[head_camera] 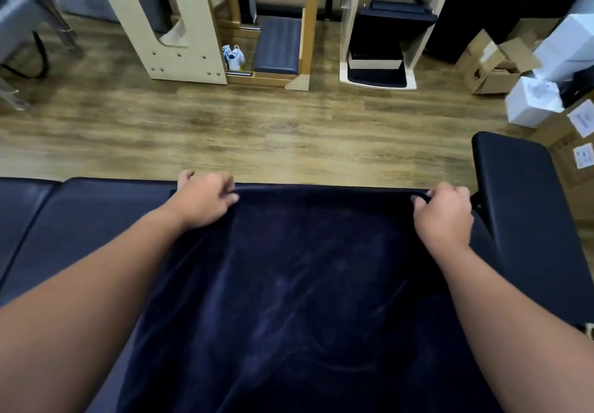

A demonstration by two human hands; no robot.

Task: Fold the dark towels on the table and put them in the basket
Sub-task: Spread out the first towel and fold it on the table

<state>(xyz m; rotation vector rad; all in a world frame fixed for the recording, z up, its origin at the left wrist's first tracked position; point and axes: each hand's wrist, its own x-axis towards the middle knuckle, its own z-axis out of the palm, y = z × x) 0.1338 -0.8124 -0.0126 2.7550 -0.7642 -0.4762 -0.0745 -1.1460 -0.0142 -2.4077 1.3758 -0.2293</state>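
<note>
Right now I see the dark towel point(308, 284) spread flat over the padded bench point(80, 220), and both hands hold it along its far edge, the one nearest the wooden floor point(257, 130). My left hand point(205, 199) sits on the towel's far left corner, its fingers point(229, 189) curled over the hem and gripping the cloth; the thumb side is turned away from me, so I cannot tell how it lies. My right hand point(445, 210) is at the towel's far right corner, fingers clenched round a bunched bit of the edge, with a small loop of fabric showing just left of the knuckles.

Between the two hands the towel's far edge runs nearly straight and taut, level with the bench's far rim. The cloth is deep navy, almost the same shade as the bench padding, with a soft velvety sheen and faint pale streaks and shallow creases across its middle. It widens toward me and runs out of view at the bottom.

Both forearms are bare and reach forward from the lower corners, wrists roughly level, hands palm-down and well apart at the width of the towel. To the right of the towel, a separate padded section point(514, 187) of the bench stands angled upward. Beyond the floor stand pale wooden frames point(180, 27) with dark cushions, and cardboard boxes point(491, 65) lie off to the towel's far right.
</note>
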